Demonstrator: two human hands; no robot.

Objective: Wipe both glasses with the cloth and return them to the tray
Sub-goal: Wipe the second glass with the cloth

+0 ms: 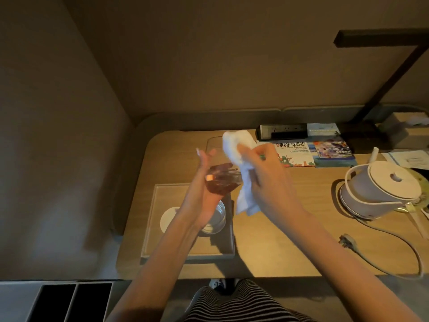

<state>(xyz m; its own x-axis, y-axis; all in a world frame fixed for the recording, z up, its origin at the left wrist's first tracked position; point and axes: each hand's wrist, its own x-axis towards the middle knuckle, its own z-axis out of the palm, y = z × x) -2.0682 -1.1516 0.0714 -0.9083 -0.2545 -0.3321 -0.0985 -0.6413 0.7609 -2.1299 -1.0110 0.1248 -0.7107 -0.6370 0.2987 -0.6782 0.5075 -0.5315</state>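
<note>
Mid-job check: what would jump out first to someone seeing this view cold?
The white cloth, bunched in the right hand and held against the lifted glass that the left hand holds above the tray, stands out at the centre. Under the left wrist a second glass stands on the tray beside a white coaster. Off to the right sits a pale kettle.

A white kettle [380, 189] is placed on the right part of the wooden desk [290, 228]. Its plug [347, 240] is laid loose on the desk in front of it. At the back a black power strip [282, 131] is seen, and colourful brochures [294, 154] are spread just beside it.
</note>
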